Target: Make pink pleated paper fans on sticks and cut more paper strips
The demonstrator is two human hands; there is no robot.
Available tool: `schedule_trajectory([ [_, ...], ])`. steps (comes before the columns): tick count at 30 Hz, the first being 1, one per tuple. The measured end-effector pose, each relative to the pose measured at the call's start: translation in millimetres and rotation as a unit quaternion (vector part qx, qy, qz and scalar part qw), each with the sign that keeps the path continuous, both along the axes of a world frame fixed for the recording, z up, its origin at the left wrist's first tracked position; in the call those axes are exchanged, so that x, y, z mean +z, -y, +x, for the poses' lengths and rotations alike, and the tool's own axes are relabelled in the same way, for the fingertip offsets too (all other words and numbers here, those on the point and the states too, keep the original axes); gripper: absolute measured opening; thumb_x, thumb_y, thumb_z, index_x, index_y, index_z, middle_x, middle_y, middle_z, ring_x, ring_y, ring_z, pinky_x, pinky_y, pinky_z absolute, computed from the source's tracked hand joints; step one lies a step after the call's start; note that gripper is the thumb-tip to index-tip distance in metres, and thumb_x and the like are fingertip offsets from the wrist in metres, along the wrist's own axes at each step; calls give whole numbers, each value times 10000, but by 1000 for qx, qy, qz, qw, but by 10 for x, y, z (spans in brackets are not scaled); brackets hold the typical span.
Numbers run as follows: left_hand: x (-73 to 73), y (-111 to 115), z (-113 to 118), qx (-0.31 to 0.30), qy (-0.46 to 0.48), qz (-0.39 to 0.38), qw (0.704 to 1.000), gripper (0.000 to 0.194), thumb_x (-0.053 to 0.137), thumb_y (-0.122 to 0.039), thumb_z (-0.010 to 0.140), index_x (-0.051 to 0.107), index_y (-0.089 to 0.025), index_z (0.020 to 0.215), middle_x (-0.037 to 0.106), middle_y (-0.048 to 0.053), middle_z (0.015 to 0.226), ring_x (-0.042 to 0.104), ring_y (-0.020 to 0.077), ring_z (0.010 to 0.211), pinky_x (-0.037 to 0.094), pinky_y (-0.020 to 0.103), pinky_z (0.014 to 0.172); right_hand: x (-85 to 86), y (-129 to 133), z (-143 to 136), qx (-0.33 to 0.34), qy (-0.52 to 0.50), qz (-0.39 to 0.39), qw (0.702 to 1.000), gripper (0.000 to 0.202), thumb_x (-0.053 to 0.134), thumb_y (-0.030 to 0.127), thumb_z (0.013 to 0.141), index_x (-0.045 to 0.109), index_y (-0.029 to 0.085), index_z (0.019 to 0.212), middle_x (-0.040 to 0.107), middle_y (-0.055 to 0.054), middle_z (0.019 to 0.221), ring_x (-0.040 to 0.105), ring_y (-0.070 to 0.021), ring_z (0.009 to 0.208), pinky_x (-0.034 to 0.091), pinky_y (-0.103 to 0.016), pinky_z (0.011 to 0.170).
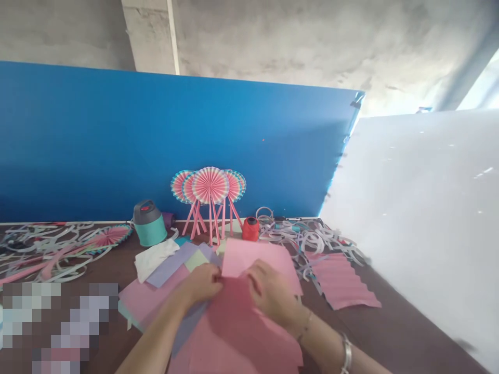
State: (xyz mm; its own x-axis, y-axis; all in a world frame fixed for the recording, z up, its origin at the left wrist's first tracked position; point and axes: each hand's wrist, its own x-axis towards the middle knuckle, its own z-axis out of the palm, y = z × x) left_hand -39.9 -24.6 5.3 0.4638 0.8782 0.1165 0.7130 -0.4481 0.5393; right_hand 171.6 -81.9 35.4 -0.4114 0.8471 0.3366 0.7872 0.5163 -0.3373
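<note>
My left hand (206, 281) is closed, pinching the upper left edge of a large pink paper sheet (237, 332). Across from it, my right hand (273, 296) has bent fingers on the same sheet's top edge; its fingertips are partly hidden. The sheet slopes toward me, over other papers. Just beyond the hands lies a second, lighter pink sheet (257, 254). Under my left forearm spread pink paper (156, 298), purple sheets (169, 267) and a pale green piece (196, 261). A crumpled white paper (156, 257) rests beside them.
Pink folded paper fans (210, 186) stand on crossed paper legs against a blue panel (117, 140). Nearby are a teal-and-grey container (150, 224) and a red spool-like object (250, 229). Paper strips (312, 241) pile at both sides, with a pleated pink sheet (345, 280) at right.
</note>
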Motion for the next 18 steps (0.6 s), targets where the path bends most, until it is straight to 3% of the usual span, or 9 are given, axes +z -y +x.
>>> schedule_trajectory([
  [3, 1, -35, -20, 124, -18, 45, 991, 250, 415, -183, 735, 559, -191, 530, 552, 6, 531, 541, 156, 584, 380, 260, 593, -300, 39, -233, 43, 107, -50, 992, 221, 461, 109, 762, 577, 176, 938, 594, -87, 963, 556, -207, 848, 413, -293, 694],
  [5, 6, -38, -13, 159, -3, 72, 985, 287, 350, -161, 778, 609, -191, 659, 628, 29, 665, 580, 177, 687, 415, 280, 656, -376, 62, -276, 53, 143, -76, 985, 220, 488, 136, 748, 581, 164, 945, 602, -93, 960, 568, -212, 830, 407, -290, 663],
  [7, -10, -29, 8, 132, 21, 93, 987, 323, 348, -144, 781, 650, -205, 876, 685, 47, 931, 598, 197, 901, 439, 310, 804, -371, 39, -250, 63, 146, -95, 983, 185, 513, 212, 766, 593, 166, 926, 613, -86, 938, 577, -215, 807, 408, -291, 650],
  [9, -52, -16, 39, 65, 26, 97, 993, 400, 371, -139, 782, 629, -233, 1073, 624, 41, 1203, 528, 199, 1126, 383, 343, 974, -328, -46, -164, 52, 130, -99, 985, 170, 498, 264, 804, 607, 174, 899, 624, -75, 915, 583, -214, 809, 417, -295, 673],
  [11, -99, -2, 75, 6, -1, 81, 997, 427, 392, -148, 793, 620, -246, 1139, 557, 35, 1315, 454, 204, 1233, 299, 382, 1067, -295, -175, -38, -12, 105, -76, 992, 208, 427, 209, 850, 618, 172, 923, 630, -88, 952, 581, -219, 886, 422, -309, 754],
  [14, -113, 27, 129, -29, -30, 60, 997, 378, 427, -168, 803, 666, -260, 1081, 609, 31, 1250, 498, 212, 1183, 272, 415, 1084, -329, -358, 155, -122, 93, -29, 988, 342, 456, 250, 873, 545, 130, 1180, 555, -179, 1220, 484, -299, 1149, 370, -424, 939],
  [18, -7, 79, 184, -16, -36, 60, 997, 300, 456, -198, 811, 715, -251, 956, 692, 47, 1011, 575, 218, 1002, 402, 379, 957, -484, -433, 251, -81, 116, -49, 989, 441, 487, 316, 873, 491, 132, 1274, 479, -187, 1347, 413, -325, 1253, 341, -490, 1005],
])
